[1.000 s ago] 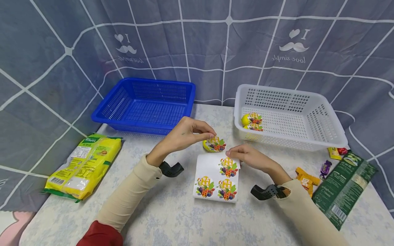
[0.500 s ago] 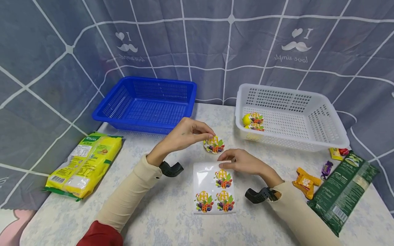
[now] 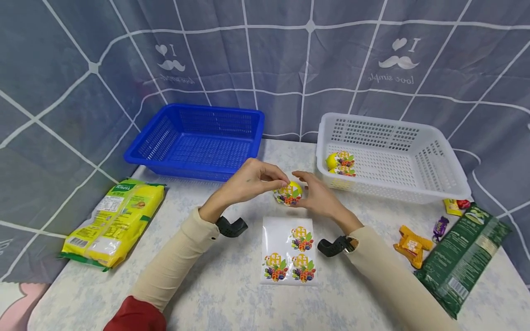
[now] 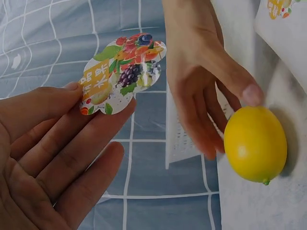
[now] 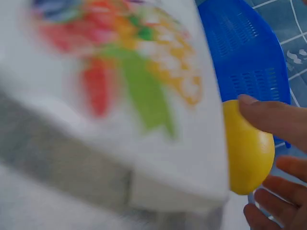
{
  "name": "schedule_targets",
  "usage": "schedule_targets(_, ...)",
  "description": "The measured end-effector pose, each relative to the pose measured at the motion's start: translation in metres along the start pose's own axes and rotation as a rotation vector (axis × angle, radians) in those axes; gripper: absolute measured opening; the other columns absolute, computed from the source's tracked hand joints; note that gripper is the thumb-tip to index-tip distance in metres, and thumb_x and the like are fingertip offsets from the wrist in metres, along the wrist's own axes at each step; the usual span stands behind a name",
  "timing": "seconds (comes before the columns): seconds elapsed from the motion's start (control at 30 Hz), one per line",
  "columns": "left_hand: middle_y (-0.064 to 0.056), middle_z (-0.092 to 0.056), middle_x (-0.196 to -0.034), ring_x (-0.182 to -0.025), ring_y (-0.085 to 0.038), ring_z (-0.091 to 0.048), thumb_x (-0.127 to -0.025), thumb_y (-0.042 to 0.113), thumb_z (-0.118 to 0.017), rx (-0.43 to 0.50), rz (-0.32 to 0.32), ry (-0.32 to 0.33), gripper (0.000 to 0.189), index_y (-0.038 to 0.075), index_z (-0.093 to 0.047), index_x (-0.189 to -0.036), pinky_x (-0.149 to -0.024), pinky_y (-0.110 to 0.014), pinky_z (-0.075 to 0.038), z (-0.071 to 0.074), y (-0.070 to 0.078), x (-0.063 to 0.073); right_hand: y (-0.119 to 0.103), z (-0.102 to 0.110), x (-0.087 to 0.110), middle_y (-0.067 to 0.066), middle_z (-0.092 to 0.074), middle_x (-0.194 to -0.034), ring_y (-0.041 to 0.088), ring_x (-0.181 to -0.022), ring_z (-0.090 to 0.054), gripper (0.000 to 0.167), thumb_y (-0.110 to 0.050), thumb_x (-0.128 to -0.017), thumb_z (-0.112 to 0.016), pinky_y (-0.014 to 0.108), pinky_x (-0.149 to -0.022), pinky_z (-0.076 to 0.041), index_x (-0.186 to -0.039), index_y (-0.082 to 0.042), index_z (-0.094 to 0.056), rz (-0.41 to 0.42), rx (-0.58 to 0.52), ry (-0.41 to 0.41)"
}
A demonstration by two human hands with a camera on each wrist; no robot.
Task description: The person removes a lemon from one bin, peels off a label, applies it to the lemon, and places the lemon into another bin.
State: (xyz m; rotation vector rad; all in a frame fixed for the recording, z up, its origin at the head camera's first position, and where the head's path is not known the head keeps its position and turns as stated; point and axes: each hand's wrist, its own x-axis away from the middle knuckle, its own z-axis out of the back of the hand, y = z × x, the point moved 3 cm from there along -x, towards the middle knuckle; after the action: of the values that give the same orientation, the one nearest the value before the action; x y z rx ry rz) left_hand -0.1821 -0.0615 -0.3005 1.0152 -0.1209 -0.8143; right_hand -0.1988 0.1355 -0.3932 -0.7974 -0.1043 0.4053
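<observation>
In the left wrist view, my left hand (image 4: 57, 143) pinches a scalloped fruit-print sticker (image 4: 122, 72) by its edge between thumb and finger. From the head view the sticker overlaps a yellow lemon (image 4: 256, 146), which rests on the table apart from it. My right hand (image 3: 323, 197) is beside the lemon, thumb tip right at its skin and the fingers spread loosely on its other side. Nearer the body lies a white sticker sheet (image 3: 276, 234) bearing 3 more fruit stickers. In the right wrist view this sheet looms large and blurred, covering part of the lemon.
A blue basket (image 3: 178, 168) stands at the back left. At the back right is a white basket (image 3: 397, 193) with lemons (image 3: 332, 161) wearing fruit stickers. A yellow Knorr bag (image 3: 116, 223) lies left; a green packet (image 3: 463, 257) and small wrapped sweets (image 3: 412, 246) lie right.
My right hand first drew the sticker sheet toward the body, then let it go on the table and moved up to the lemon. The left hand keeps pinching the sticker in place.
</observation>
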Motion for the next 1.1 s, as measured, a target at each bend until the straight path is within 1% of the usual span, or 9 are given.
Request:
schedule_targets(0.1,-0.002,-0.074,-0.09,-0.079,-0.012,-0.07,-0.091,0.007,-0.07,0.012,-0.001,0.006,0.009,0.004,-0.077,-0.095,-0.072,-0.03,-0.057,-0.001,-0.002,-0.001,-0.003,-0.003,-0.006,0.012,-0.049,-0.144,0.033,-0.126,-0.05,0.08,-0.015,-0.074,-0.087,0.047,-0.103,-0.043,-0.143,-0.009,-0.048,0.052,0.026,-0.045)
schedule_targets(0.17,-0.002,-0.074,-0.09,-0.079,-0.013,-0.07,-0.091,0.007,-0.07,0.024,0.0,0.008,0.009,0.003,-0.077,-0.095,-0.072,-0.03,-0.057,-0.002,-0.004,-0.001,-0.005,-0.003,-0.008,0.011,-0.055,-0.139,0.031,-0.123,-0.053,0.074,-0.012,-0.074,-0.087,0.046,-0.103,-0.043,-0.14,-0.008,-0.053,0.074,0.021,-0.079)
schedule_targets(0.27,-0.002,-0.074,-0.09,-0.078,-0.016,-0.07,-0.092,0.008,-0.07,0.03,0.011,0.0,0.009,0.003,-0.077,-0.095,-0.071,-0.03,-0.057,-0.004,-0.007,-0.002,-0.005,-0.003,-0.008,0.01,-0.058,-0.136,0.03,-0.122,-0.055,0.066,-0.013,-0.076,-0.085,0.046,-0.103,-0.043,-0.136,-0.008,-0.057,0.062,0.012,-0.105)
schedule_targets(0.4,-0.003,-0.074,-0.09,-0.077,-0.017,-0.071,-0.092,0.008,-0.069,0.029,0.025,-0.011,0.01,0.003,-0.077,-0.095,-0.071,-0.03,-0.056,-0.004,-0.009,-0.002,-0.006,-0.001,-0.006,0.007,-0.059,-0.136,0.028,-0.122,-0.054,0.063,-0.02,-0.078,-0.084,0.046,-0.103,-0.042,-0.135,-0.01,-0.059,0.06,-0.022,-0.102)
schedule_targets(0.5,-0.003,-0.074,-0.089,-0.077,-0.016,-0.07,-0.092,0.007,-0.069,0.017,0.016,-0.015,0.01,0.002,-0.077,-0.095,-0.07,-0.03,-0.056,-0.004,-0.011,-0.002,-0.012,0.003,-0.001,0.004,-0.06,-0.133,0.026,-0.119,-0.056,0.063,-0.025,-0.077,-0.085,0.044,-0.102,-0.044,-0.133,-0.012,-0.061,0.081,-0.059,-0.104)
schedule_targets(0.67,-0.003,-0.074,-0.086,-0.075,-0.018,-0.069,-0.092,0.005,-0.068,-0.038,-0.016,-0.006,0.009,0.002,-0.076,-0.094,-0.069,-0.028,-0.055,-0.006,-0.014,-0.004,-0.022,0.007,0.008,0.002,-0.06,-0.133,0.025,-0.114,-0.058,0.068,-0.035,-0.075,-0.086,0.044,-0.098,-0.047,-0.134,-0.013,-0.06,0.096,-0.102,-0.128)
schedule_targets(0.8,-0.002,-0.074,-0.084,-0.073,-0.016,-0.068,-0.092,0.005,-0.068,-0.069,-0.006,-0.004,0.009,0.002,-0.076,-0.094,-0.067,-0.026,-0.054,-0.009,-0.015,-0.004,-0.025,0.008,0.014,0.002,-0.059,-0.134,0.025,-0.113,-0.058,0.072,-0.041,-0.074,-0.086,0.044,-0.097,-0.048,-0.135,-0.016,-0.06,0.082,-0.103,-0.139)
schedule_targets(0.97,-0.002,-0.074,-0.084,-0.073,-0.017,-0.069,-0.093,0.006,-0.067,-0.102,-0.001,0.009,0.01,0.002,-0.076,-0.096,-0.066,-0.026,-0.054,-0.011,-0.014,-0.004,-0.024,0.008,0.018,0.001,-0.063,-0.127,0.024,-0.113,-0.059,0.067,-0.038,-0.075,-0.086,0.044,-0.097,-0.048,-0.133,-0.015,-0.061,0.082,-0.145,-0.143)
schedule_targets(1.1,-0.002,-0.074,-0.084,-0.073,-0.015,-0.069,-0.093,0.006,-0.067,-0.122,-0.011,0.021,0.01,0.003,-0.076,-0.095,-0.068,-0.027,-0.055,-0.011,-0.013,-0.004,-0.023,0.008,0.02,-0.002,-0.065,-0.119,0.021,-0.109,-0.062,0.06,-0.036,-0.076,-0.085,0.042,-0.094,-0.05,-0.129,-0.016,-0.063,0.084,-0.195,-0.147)
